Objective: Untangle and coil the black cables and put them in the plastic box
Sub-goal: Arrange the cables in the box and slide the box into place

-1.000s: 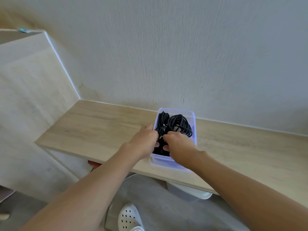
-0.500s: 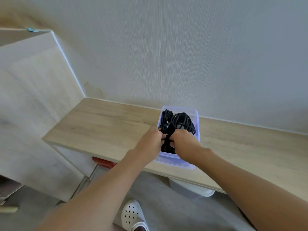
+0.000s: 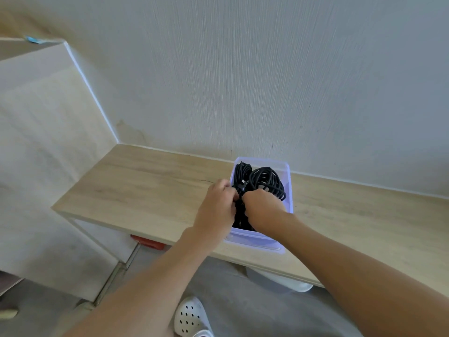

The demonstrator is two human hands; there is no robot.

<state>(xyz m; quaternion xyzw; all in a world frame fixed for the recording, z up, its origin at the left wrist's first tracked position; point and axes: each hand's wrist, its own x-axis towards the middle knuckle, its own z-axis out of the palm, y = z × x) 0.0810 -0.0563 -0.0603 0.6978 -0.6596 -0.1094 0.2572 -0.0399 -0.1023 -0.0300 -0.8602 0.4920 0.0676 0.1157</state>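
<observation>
Both forearms reach forward over the worktop point(image 3: 145, 186) and meet above the near half of a clear plastic box point(image 3: 287, 167). The left hand point(image 3: 216, 207) sits over the box's left rim, knuckles up and fingers curled inward. The right hand point(image 3: 262, 207) sits just beside it, inside the box, with its wrist bent down and its fingers tucked under. Both hands appear to grip strands of the black cables point(image 3: 266, 178), though the backs of the hands hide the fingertips. The cables lie inside the box in looped coils, two of them rising at the far end above the rim.

The box stands lengthwise, its far end close to the pale textured wall point(image 3: 243, 81) and its near end close to the worktop's front edge. Bare wood runs left to the corner, where a tall pale panel point(image 3: 43, 142) stands, and right to the edge of the frame. Below the front edge, a white perforated shoe point(image 3: 190, 317) rests on the grey floor and a red object point(image 3: 148, 242) shows under the worktop.
</observation>
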